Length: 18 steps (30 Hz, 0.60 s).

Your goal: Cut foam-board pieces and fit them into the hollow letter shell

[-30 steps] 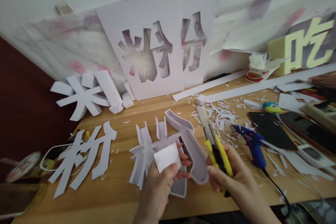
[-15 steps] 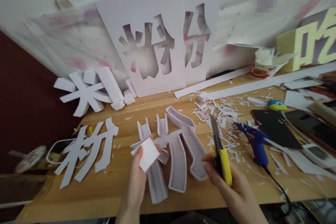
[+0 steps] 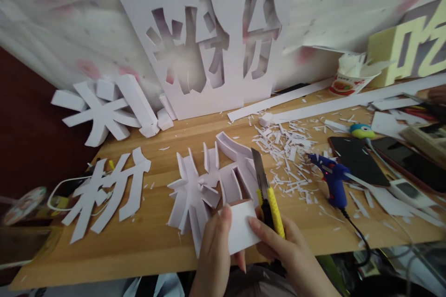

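My left hand (image 3: 216, 246) grips a small white board piece (image 3: 243, 229) by its left edge, close to the table's front edge. Closed around a yellow-and-black utility knife (image 3: 275, 213), my right hand (image 3: 291, 248) also has its thumb against the right side of that piece. The knife's blade (image 3: 258, 164) is out and points up and away, apart from the piece. Just beyond my hands lies a hollow white character shape with raised walls (image 3: 190, 190), partly hidden by them.
Flat white character cutouts (image 3: 134, 185) lie left; thick white letter parts (image 3: 104, 111) stand behind. White scraps (image 3: 289, 144), a blue glue gun (image 3: 332, 178) with a cord, and phones (image 3: 358, 160) lie right. A cut-out board (image 3: 209, 102) leans against the wall beside a paper bowl (image 3: 351, 81).
My left hand has brought the white piece right and nearer to me. My right hand, with the knife, has come left, and its thumb now touches the piece. The view has tilted down.
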### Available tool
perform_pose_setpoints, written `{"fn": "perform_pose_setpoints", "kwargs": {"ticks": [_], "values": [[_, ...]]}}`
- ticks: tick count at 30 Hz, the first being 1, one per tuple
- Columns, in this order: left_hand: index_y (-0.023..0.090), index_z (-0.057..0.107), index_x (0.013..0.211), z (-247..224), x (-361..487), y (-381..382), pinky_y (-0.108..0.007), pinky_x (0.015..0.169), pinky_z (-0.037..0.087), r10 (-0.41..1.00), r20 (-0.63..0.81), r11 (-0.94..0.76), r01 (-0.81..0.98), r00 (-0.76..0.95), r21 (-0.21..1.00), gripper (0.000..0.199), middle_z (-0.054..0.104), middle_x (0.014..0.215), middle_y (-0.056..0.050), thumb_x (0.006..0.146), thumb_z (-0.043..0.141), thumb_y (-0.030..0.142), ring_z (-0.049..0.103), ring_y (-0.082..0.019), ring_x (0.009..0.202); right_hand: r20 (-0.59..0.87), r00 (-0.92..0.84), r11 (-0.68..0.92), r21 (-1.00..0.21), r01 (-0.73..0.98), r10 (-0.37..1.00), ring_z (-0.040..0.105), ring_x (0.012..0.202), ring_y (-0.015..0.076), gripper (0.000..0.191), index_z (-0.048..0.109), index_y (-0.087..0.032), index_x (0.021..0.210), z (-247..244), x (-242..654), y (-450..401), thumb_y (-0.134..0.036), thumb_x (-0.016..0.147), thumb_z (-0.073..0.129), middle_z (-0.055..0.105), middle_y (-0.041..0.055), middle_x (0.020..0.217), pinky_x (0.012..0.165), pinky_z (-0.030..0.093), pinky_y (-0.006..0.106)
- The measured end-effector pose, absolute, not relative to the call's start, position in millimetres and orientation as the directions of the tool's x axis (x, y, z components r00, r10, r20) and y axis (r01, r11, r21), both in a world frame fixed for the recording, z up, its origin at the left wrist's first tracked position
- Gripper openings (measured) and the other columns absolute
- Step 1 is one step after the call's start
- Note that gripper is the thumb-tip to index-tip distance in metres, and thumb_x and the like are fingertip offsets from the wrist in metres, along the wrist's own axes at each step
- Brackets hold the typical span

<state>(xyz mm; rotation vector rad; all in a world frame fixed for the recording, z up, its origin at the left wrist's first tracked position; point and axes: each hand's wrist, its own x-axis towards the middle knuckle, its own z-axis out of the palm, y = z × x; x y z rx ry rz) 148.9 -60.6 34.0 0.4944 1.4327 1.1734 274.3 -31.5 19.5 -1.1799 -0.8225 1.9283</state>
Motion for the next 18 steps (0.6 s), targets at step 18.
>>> {"fn": "perform_pose_setpoints", "kwargs": {"ticks": [18], "values": [[0.016,0.072,0.108,28,126,-67,-0.034,0.065,0.054,0.96,-0.28,0.263,-0.309,-0.012,0.914,0.087,0.074,0.069,-0.007,0.073,0.048,0.091,0.07,-0.026,0.072,-0.318,-0.441,-0.431,-0.884,-0.182,0.839,0.036,0.046,0.0066,0.054,0.052,-0.019,0.067,10,278,-26,-0.068,0.077,0.071,0.044,-0.0062,0.051,0.045,0.029,0.021]]}}
